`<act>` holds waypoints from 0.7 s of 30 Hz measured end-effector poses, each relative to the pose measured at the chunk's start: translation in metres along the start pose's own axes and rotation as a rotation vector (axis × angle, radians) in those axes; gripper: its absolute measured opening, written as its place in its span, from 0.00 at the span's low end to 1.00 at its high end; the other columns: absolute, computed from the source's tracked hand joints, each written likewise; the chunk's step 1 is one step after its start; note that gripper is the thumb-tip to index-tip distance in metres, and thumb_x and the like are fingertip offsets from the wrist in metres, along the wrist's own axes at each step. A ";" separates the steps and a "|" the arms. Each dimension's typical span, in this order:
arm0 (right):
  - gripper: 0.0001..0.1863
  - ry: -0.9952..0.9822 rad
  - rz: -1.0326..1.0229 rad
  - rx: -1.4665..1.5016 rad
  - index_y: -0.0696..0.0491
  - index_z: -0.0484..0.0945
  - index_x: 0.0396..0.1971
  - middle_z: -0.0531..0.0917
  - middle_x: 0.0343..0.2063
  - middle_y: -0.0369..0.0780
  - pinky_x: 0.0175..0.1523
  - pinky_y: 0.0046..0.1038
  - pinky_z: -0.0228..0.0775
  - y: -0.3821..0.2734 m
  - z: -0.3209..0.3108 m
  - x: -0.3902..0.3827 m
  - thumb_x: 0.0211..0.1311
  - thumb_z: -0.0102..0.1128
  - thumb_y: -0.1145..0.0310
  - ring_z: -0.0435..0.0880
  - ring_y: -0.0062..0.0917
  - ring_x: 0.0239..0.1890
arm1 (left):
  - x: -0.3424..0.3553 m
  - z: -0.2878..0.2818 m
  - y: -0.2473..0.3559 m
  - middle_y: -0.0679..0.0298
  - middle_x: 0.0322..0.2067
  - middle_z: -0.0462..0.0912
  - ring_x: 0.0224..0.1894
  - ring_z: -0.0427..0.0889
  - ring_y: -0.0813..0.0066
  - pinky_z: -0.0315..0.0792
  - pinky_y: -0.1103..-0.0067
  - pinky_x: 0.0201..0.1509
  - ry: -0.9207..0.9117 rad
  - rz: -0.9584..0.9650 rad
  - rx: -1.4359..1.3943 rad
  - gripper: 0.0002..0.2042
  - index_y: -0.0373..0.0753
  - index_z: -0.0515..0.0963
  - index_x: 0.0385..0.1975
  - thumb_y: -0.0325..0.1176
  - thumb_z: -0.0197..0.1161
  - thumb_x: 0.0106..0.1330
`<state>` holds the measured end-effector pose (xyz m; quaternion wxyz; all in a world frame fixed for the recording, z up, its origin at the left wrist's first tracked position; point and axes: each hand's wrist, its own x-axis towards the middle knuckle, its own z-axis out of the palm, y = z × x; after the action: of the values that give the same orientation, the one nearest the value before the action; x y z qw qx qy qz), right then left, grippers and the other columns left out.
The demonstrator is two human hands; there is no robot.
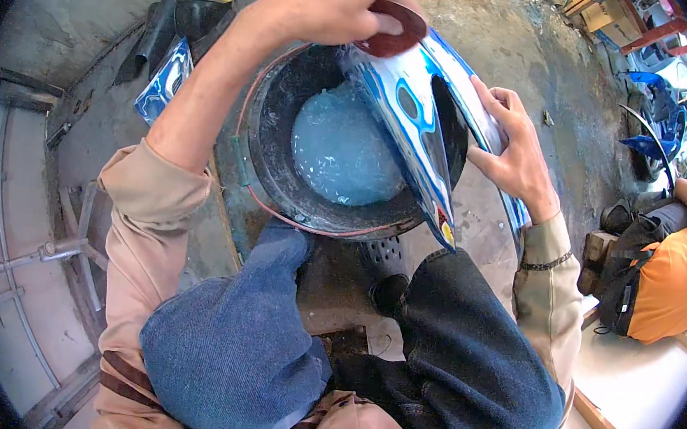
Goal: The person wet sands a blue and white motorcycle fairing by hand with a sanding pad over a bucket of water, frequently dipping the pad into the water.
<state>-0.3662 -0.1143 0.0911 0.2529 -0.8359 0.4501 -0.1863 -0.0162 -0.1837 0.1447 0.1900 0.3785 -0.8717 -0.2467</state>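
A glossy blue, white and silver motorcycle fairing panel (pixel 396 95) leans at a slant across the right side of a black bucket (pixel 260 173). Cloudy bluish water (pixel 341 152) stands in the bucket. At the panel's upper end, my left hand (pixel 339 3) is closed on a dark red piece of sandpaper (pixel 398 34), bent and lying against the surface. My right hand (pixel 515 148) grips the panel's right edge, thumb and fingers apart along it. Part of the panel's underside is hidden.
A blue and white panel piece (pixel 168 82) and black rubbery material (pixel 158 31) lie left of the bucket. Metal pipes (pixel 42 252) run along the left wall. On the right, a person in orange (pixel 672 283) sits near more blue parts (pixel 658 121). My knees flank the bucket's near side.
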 end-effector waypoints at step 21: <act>0.51 0.010 0.076 -0.060 0.48 0.72 0.81 0.77 0.61 0.53 0.72 0.41 0.70 0.013 -0.004 -0.003 0.49 0.72 0.65 0.79 0.49 0.64 | -0.039 0.202 -0.135 0.48 0.56 0.92 0.60 0.90 0.43 0.86 0.55 0.57 -0.437 -0.565 0.432 0.15 0.37 0.92 0.49 0.27 0.67 0.64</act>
<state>-0.3784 -0.1187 0.0861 0.2325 -0.8246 0.4879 -0.1672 -0.0197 -0.1761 -0.1011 -0.1582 0.5728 -0.7849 -0.1752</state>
